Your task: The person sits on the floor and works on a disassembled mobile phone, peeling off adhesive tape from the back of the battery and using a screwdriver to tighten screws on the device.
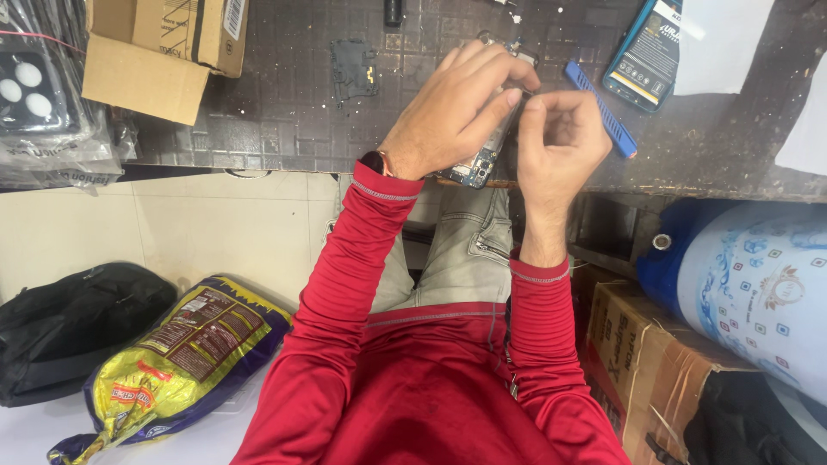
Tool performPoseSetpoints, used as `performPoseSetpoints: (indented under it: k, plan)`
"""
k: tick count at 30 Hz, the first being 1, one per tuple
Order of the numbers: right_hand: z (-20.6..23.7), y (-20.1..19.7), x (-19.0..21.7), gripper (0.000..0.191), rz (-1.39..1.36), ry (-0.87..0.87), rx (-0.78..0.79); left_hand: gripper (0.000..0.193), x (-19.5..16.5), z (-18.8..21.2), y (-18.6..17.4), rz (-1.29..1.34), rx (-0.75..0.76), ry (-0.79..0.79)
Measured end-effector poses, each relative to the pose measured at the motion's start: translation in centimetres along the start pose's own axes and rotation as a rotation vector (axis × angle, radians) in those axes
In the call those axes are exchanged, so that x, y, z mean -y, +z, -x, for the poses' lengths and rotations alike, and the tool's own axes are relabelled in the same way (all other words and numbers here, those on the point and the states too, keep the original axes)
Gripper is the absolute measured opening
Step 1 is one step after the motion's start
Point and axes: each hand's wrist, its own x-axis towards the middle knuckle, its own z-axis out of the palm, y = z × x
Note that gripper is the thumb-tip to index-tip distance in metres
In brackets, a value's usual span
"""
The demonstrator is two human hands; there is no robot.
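An opened phone (482, 159) with its circuit board showing rests at the near edge of the dark workbench (284, 112). My left hand (457, 108) lies over it and grips it from the left. My right hand (560, 138) has thumb and fingers pinched together at the phone's upper right edge; what it pinches is too small to tell. Both arms wear red sleeves, and a dark watch sits on my left wrist.
A dark phone frame part (353, 69) lies left of my hands. A blue plastic pry tool (603, 108) and a teal boxed pack (646, 52) lie right. A cardboard box (164, 52) sits far left. Below are a black bag (69, 327), yellow sack (181, 362), blue-white jug (749, 275).
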Motion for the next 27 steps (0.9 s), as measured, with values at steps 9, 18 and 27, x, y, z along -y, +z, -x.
performPoseSetpoints:
  k: [9, 18, 27]
  plan:
    - [-1.2, 0.4, 0.7, 0.009, -0.161, -0.037, 0.051, 0.021, 0.5, 0.1, 0.6, 0.150, -0.066, -0.008]
    - [-3.9, 3.1, 1.8, 0.009, -0.056, -0.190, 0.141, 0.022, 0.7, -0.1, -0.9, 0.464, -0.214, -0.259]
    - [-4.3, 4.2, 2.3, 0.008, -0.290, -0.010, 0.149, 0.020, 0.5, -0.6, -2.6, 0.330, -0.233, -0.156]
